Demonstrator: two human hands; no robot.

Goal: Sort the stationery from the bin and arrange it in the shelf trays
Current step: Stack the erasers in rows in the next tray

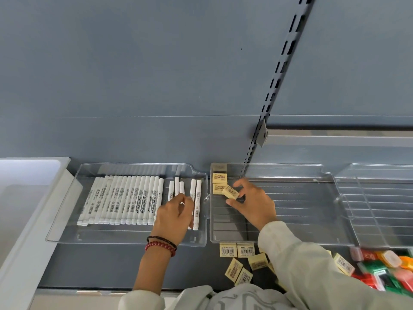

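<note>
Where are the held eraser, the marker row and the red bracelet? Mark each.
held eraser [231,193]: head view, its top face.
marker row [125,200]: head view, a middle marker's barrel.
red bracelet [159,244]: head view, beads on the left wrist.

Blue-grey back panel [156,74] with a slotted upright [283,63] (dark metal), evenly lit.

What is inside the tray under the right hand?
Two erasers lie flat in the tray, back left; the right hand pinches a third eraser beside them. The hand and sleeve hide part of the floor.
</note>
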